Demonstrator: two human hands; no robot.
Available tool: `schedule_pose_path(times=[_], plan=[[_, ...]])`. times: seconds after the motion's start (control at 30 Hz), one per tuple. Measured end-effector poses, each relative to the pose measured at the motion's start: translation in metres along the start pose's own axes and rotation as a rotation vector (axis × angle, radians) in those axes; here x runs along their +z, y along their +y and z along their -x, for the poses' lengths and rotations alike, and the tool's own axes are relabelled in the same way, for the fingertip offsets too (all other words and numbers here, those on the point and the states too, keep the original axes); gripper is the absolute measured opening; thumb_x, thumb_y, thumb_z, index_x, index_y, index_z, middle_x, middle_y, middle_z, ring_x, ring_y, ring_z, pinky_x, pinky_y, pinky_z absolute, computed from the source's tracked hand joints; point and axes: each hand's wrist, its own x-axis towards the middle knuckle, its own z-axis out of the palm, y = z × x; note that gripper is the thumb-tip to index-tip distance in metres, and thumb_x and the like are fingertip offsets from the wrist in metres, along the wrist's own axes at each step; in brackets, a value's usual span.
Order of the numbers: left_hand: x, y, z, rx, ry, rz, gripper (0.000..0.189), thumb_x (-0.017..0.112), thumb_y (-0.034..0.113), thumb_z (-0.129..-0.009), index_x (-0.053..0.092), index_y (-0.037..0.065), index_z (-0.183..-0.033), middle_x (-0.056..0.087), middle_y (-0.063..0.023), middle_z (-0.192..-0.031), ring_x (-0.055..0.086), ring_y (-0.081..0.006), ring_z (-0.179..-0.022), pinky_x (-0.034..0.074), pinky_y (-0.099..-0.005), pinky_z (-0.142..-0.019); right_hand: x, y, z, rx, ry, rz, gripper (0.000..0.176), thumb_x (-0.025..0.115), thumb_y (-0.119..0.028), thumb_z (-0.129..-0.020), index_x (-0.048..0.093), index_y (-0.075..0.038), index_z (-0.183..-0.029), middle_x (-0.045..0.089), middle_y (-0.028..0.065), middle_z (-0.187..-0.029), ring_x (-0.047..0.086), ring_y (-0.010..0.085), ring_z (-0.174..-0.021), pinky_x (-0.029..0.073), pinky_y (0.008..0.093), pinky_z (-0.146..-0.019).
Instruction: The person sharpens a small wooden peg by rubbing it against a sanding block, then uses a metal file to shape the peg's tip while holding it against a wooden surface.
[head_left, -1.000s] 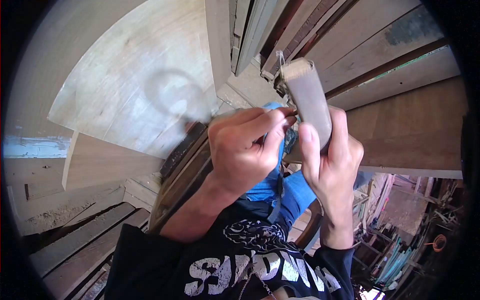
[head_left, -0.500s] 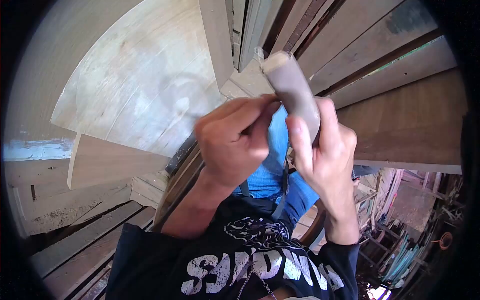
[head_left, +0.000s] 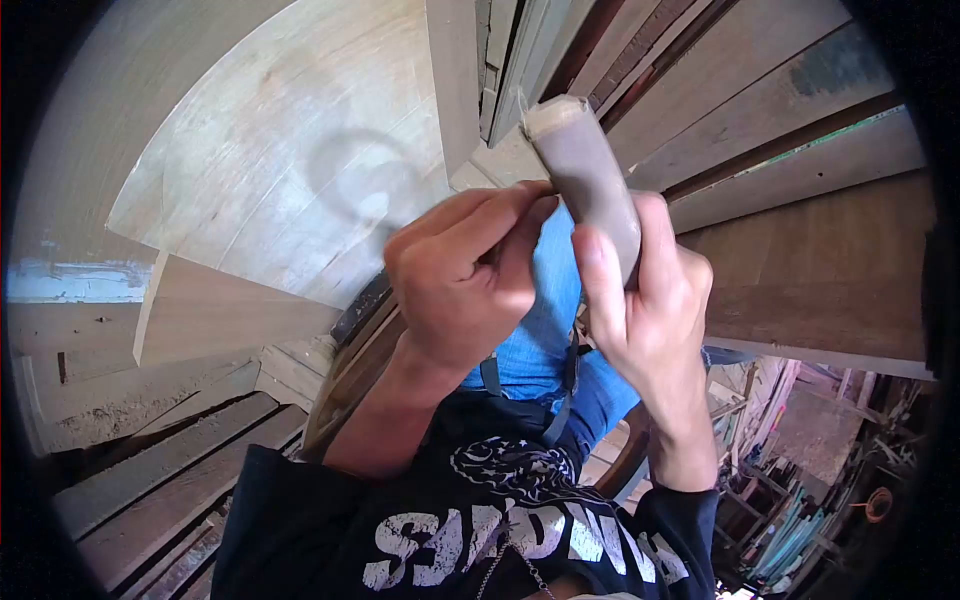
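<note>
My right hand (head_left: pixel 650 290) grips a wide, brownish, glossy roll of tape (head_left: pixel 590 180), seen edge-on, with the thumb on the near side and fingers around the far side. A thin clear strip sticks up at the roll's upper left edge. Beside the roll, my left hand (head_left: pixel 465 260) is closed in a pinch, thumb and forefinger pressed together against or very near the roll's left side. What lies between those fingertips is hidden. A ring-shaped shadow falls on the pale curved wooden panel (head_left: pixel 270 150) beyond my left hand.
A triangular wooden piece (head_left: pixel 230 310) adjoins the curved panel. Planks (head_left: pixel 720 110) stand at the upper right, above a wide brown board (head_left: pixel 810 270). Slats (head_left: pixel 190 480) lie at the lower left. Cluttered racks (head_left: pixel 800 500) fill the lower right.
The view has shifted slightly, so the surroundings sit a little differently. Both hands and the tape roll keep nearly the same position, and the ring-shaped shadow looks sharper.
</note>
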Motion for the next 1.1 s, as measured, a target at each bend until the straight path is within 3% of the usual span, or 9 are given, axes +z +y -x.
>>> schedule_pose_path(times=[0.17,0.27,0.4,0.53,0.6,0.7,0.93,1.0,1.1], plan=[[0.001,-0.004,0.002,0.124,-0.028,-0.075,0.011,0.07,-0.004,-0.078,0.074,0.0,-0.088,0.07,-0.0118,-0.074,0.068,-0.0252,-0.061,0.051,-0.0336,-0.055,0.004,-0.001,0.0,-0.013,0.037,-0.029,0.035,0.074,-0.028,-0.091,0.057,0.0,-0.1,0.062,0.0188,-0.063,0.066,0.0355,-0.055,0.049,0.0402,-0.047],[-0.004,-0.002,0.0,0.015,0.005,-0.002,0.012,0.071,-0.004,-0.077,0.074,0.001,-0.088,0.07,-0.0106,-0.074,0.067,-0.026,-0.061,0.051,-0.0341,-0.055,0.001,0.001,0.006,-0.071,0.019,-0.019,0.034,0.074,-0.028,-0.09,0.056,0.0,-0.098,0.06,0.0189,-0.061,0.065,0.0354,-0.054,0.048,0.0402,-0.046],[0.001,0.001,0.003,0.103,-0.021,-0.064,0.011,0.071,-0.003,-0.078,0.075,0.0,-0.088,0.069,-0.0117,-0.072,0.067,-0.0259,-0.06,0.05,-0.034,-0.054,0.001,-0.002,0.0,-0.055,0.015,-0.007,0.035,0.074,-0.028,-0.09,0.056,0.001,-0.098,0.061,0.019,-0.062,0.065,0.0352,-0.053,0.048,0.0407,-0.046],[-0.005,-0.004,0.001,0.037,-0.008,-0.012,0.014,0.07,-0.005,-0.075,0.074,0.001,-0.086,0.068,-0.0111,-0.071,0.066,-0.0271,-0.061,0.05,-0.0352,-0.055,0.004,0.0,0.012,-0.065,0.037,-0.042,0.033,0.075,-0.026,-0.089,0.054,-0.001,-0.094,0.06,0.0165,-0.06,0.064,0.0336,-0.052,0.049,0.0403,-0.045],[0.0,-0.001,0.002,0.154,-0.037,-0.068,0.014,0.07,-0.005,-0.074,0.074,0.001,-0.085,0.069,-0.0108,-0.073,0.067,-0.0268,-0.062,0.051,-0.0349,-0.056,0.003,-0.002,0.007,0.002,0.03,-0.068,0.034,0.075,-0.025,-0.089,0.052,-0.001,-0.091,0.059,0.0161,-0.059,0.063,0.0336,-0.05,0.048,0.0412,-0.044],[0.004,-0.001,0.006,0.132,-0.039,-0.079,0.014,0.071,-0.003,-0.074,0.074,0.002,-0.086,0.069,-0.0104,-0.073,0.067,-0.0267,-0.061,0.051,-0.0349,-0.055,0.001,0.001,-0.003,-0.126,0.049,0.046,0.034,0.075,-0.026,-0.089,0.051,-0.001,-0.091,0.06,0.016,-0.06,0.064,0.0346,-0.052,0.048,0.0421,-0.045],[0.002,0.0,0.006,0.12,-0.084,-0.121,0.012,0.071,-0.002,-0.078,0.075,0.001,-0.089,0.071,-0.0115,-0.076,0.068,-0.0266,-0.063,0.052,-0.0345,-0.056,0.001,0.006,-0.002,-0.059,0.03,-0.001,0.035,0.076,-0.027,-0.088,0.054,0.0,-0.094,0.061,0.0178,-0.062,0.064,0.0355,-0.052,0.049,0.0415,-0.045],[-0.002,-0.002,0.002,0.083,-0.059,-0.051,0.012,0.072,-0.003,-0.079,0.075,0.0,-0.091,0.071,-0.0117,-0.076,0.069,-0.0252,-0.064,0.052,-0.0337,-0.056,0.005,0.014,0.004,-0.172,0.09,-0.012,0.035,0.076,-0.027,-0.088,0.056,0.0,-0.096,0.061,0.0177,-0.06,0.065,0.0341,-0.052,0.05,0.0409,-0.046],[-0.009,0.0,-0.002,0.058,-0.013,-0.025,0.012,0.075,-0.003,-0.08,0.075,-0.001,-0.092,0.07,-0.0118,-0.075,0.067,-0.0215,-0.06,0.05,-0.0303,-0.053,-0.006,0.03,0.018,0.055,0.09,0.089,0.03,0.07,-0.026,-0.093,0.059,0.001,-0.101,0.065,0.0194,-0.065,0.067,0.0345,-0.055,0.051,0.0416,-0.048]])
